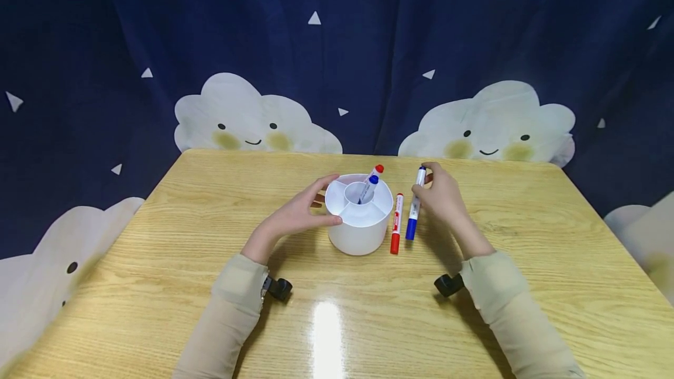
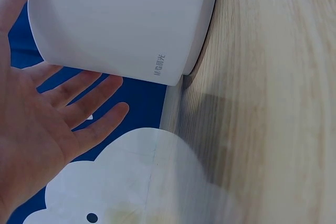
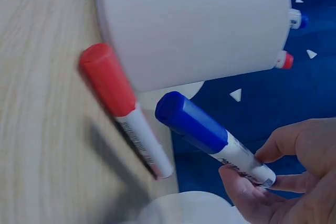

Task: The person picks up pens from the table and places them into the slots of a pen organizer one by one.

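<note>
A white round pen holder (image 1: 359,215) (image 2: 126,22) (image 3: 194,24) with divided compartments stands mid-table, holding a red-tipped marker (image 1: 375,172) and a blue-tipped marker (image 1: 368,188). My left hand (image 1: 300,212) (image 2: 47,114) cups the holder's left side with straight fingers. My right hand (image 1: 441,196) (image 3: 278,177) pinches a blue-capped marker (image 1: 415,204) (image 3: 210,135) by its rear end, cap end low near the table. A red-capped marker (image 1: 396,224) (image 3: 123,106) lies on the table between the holder and the blue one.
The wooden table (image 1: 474,309) sits before a dark blue curtain (image 1: 368,45) printed with white clouds. Bare tabletop lies in front and to both sides. Small black wrist cameras (image 1: 279,288) sit at both sleeves.
</note>
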Available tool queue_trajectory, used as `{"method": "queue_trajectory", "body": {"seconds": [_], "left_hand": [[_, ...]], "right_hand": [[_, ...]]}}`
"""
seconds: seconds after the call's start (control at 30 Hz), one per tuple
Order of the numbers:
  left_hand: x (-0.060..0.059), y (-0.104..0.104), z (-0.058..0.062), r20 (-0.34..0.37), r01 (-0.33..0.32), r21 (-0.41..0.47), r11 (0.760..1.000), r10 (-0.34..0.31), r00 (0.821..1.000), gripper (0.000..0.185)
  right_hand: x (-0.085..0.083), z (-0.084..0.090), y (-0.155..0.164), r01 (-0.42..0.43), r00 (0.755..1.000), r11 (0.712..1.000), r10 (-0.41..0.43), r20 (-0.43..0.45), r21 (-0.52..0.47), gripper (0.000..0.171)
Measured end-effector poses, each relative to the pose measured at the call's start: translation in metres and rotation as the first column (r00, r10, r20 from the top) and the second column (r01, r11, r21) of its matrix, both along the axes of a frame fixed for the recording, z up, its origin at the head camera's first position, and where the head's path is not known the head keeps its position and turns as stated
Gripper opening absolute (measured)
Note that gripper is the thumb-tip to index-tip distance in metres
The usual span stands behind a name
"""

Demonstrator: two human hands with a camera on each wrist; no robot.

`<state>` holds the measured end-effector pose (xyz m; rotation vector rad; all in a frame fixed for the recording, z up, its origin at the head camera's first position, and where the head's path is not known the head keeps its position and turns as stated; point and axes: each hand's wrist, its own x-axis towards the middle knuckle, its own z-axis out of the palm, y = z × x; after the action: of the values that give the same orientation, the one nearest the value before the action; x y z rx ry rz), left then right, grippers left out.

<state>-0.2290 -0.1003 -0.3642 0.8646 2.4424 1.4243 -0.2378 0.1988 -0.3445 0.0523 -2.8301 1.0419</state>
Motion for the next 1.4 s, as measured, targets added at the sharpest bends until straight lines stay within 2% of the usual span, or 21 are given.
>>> {"method": "queue_trajectory", "body": {"seconds": [0.3, 0.57, 0.83, 1.07, 1.23, 1.3, 1.4], "left_hand": [[0.001, 0.002, 0.003, 0.005, 0.007, -0.004, 1.0, -0.007, 1.0, 0.086], [0.022, 0.005, 0.035, 0.033, 0.007, -0.021, 1.0, -0.006, 0.999, 0.081], [0.023, 0.005, 0.036, 0.039, 0.005, -0.021, 1.0, -0.005, 0.999, 0.081], [0.023, 0.005, 0.035, 0.035, 0.009, -0.024, 1.0, -0.008, 0.999, 0.081], [0.022, 0.005, 0.034, 0.038, 0.014, -0.014, 1.0, -0.013, 0.999, 0.082], [0.022, 0.005, 0.034, 0.037, 0.015, -0.011, 1.0, -0.014, 0.999, 0.082], [0.022, 0.005, 0.033, 0.035, 0.017, -0.01, 1.0, -0.016, 0.999, 0.082]], "right_hand": [[0.011, 0.02, -0.003, -0.013, 0.993, 0.989, -0.005, -0.122, -0.15, 0.055], [0.017, 0.034, -0.008, -0.03, 0.969, 0.972, -0.029, -0.247, -0.231, 0.052], [0.025, 0.043, -0.012, -0.051, 0.937, 0.955, -0.056, -0.345, -0.294, 0.051], [0.029, 0.051, -0.016, -0.109, 0.883, 0.902, -0.105, -0.457, -0.418, 0.051], [0.039, 0.063, -0.026, -0.145, 0.859, 0.868, -0.128, -0.496, -0.475, 0.05], [0.042, 0.065, -0.03, -0.154, 0.85, 0.864, -0.132, -0.511, -0.48, 0.05], [0.046, 0.067, -0.036, -0.159, 0.837, 0.878, -0.123, -0.533, -0.452, 0.049]]}}
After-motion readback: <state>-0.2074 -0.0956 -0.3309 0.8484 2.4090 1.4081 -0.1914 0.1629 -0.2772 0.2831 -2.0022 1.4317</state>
